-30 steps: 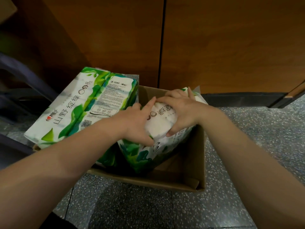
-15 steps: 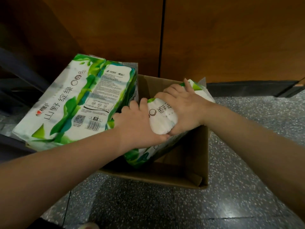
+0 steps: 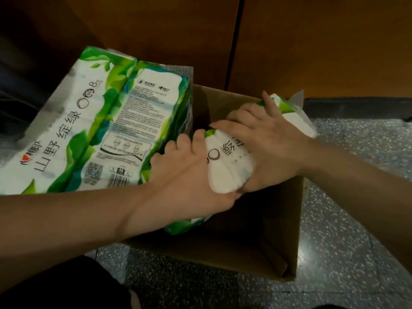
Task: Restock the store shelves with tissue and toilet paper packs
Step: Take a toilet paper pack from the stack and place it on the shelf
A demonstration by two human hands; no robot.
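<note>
Your left hand (image 3: 189, 175) and right hand (image 3: 267, 141) clasp a tissue pack (image 3: 229, 166) inside the cardboard box (image 3: 256, 241); a larger pack (image 3: 100, 130) leans beside it.

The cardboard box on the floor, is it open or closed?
Open. The cardboard box has no lid across its top, its brown inner walls show, and both hands grip a tissue pack sticking up out of it.
</note>
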